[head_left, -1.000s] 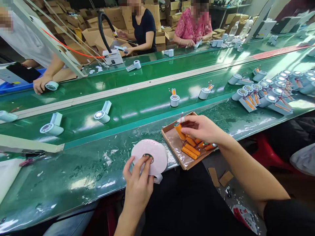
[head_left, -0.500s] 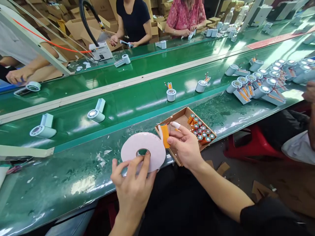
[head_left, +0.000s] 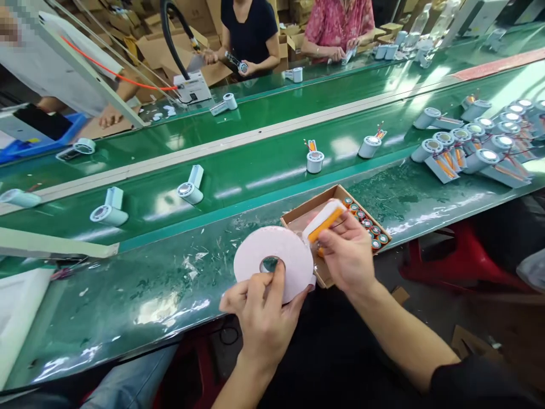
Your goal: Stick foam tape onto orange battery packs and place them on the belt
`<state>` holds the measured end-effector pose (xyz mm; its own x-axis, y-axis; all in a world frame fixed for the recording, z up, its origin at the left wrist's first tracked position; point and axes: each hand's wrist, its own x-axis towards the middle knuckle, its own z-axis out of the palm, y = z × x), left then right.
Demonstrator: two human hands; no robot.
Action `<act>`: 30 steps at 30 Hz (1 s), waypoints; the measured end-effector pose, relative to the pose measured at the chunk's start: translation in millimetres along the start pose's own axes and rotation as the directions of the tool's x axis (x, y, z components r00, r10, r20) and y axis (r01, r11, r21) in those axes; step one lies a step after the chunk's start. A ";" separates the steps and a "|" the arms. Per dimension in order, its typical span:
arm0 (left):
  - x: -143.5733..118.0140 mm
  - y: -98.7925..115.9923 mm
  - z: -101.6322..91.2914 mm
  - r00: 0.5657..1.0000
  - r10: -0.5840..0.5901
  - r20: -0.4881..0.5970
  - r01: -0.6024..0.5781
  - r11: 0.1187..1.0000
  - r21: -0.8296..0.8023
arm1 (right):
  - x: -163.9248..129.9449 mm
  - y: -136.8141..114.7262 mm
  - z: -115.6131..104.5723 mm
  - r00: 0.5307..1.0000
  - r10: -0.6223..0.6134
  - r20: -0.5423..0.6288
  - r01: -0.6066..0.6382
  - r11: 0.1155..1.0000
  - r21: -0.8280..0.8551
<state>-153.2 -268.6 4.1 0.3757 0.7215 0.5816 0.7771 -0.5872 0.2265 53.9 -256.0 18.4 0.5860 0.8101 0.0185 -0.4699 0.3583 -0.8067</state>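
At the desk's near edge, our left hand (head_left: 264,315) grips the pale pink tape roll (head_left: 275,261); our right hand (head_left: 347,255) fingers pinch an orange cylindrical battery (head_left: 326,222) against it.

**Green belts, pink tape, orange cells**

The conveyor belt (head_left: 255,170) is glossy dark green, split by a pale beige strip (head_left: 298,128) along its length. Nearer than the belt, a pale pink tape roll (head_left: 289,250) shows a white edge. Just right of the roll, an orange cell (head_left: 326,220) carries a white strip, over a brown cardboard tray (head_left: 298,215) of orange cells with green and red tops (head_left: 368,227). On the belt lie pale blue-grey housings (head_left: 190,188). Beyond the belt: a black top (head_left: 251,25), a pink flowered blouse (head_left: 336,20), tan cartons (head_left: 162,48).
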 end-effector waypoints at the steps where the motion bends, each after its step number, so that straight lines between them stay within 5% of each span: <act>1: -5.3 -16.6 -1.6 0.999 -0.043 0.010 0.043 0.999 0.020 | 12.9 -10.3 -14.7 0.995 -0.086 -0.045 0.084 0.995 -0.046; 4: -25.3 -92.7 -13.0 0.966 -0.254 0.056 0.242 0.956 0.164 | 39.4 -43.7 -72.7 0.916 -0.326 -0.235 0.296 0.942 -0.157; 7: -29.7 -168.7 -26.0 0.886 -0.417 0.202 0.370 0.899 0.235 | 32.0 -62.8 -123.2 0.916 -0.311 -0.255 0.241 0.932 -0.271; 10: 7.5 -202.3 -21.9 0.867 -0.459 0.191 0.410 0.877 0.250 | 8.2 -63.7 -143.3 0.917 -0.314 -0.246 0.208 0.902 -0.378; 15: 146.1 -196.9 29.2 0.875 -0.390 0.286 0.268 0.884 0.384 | -5.6 -55.5 -124.6 0.918 -0.295 -0.266 0.198 0.920 -0.338; 20: 251.4 -205.7 73.7 0.738 -0.524 0.425 0.281 0.811 0.513 | -12.4 -54.2 -112.7 0.918 -0.257 -0.302 0.164 0.940 -0.300; 23: 278.4 -201.8 91.2 0.661 -0.522 0.540 0.211 0.819 0.533 | -15.0 -49.9 -127.7 0.889 -0.258 -0.379 0.156 0.947 -0.280; 26: 284.4 -171.7 117.7 0.674 -0.342 0.655 0.048 0.905 0.422 | -4.3 -44.6 -135.2 0.912 -0.160 -0.378 0.076 0.971 -0.227; 30: 275.0 -118.3 155.6 0.653 0.003 0.758 -0.169 0.975 0.142 | 33.3 -43.0 -102.8 0.984 -0.119 -0.130 0.093 0.977 -0.192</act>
<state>-63.3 56.3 15.6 0.6303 0.7470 -0.2115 0.7659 -0.6429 0.0119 161.5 -292.1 -7.0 0.7185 0.6945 0.0377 -0.2781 0.3366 -0.8996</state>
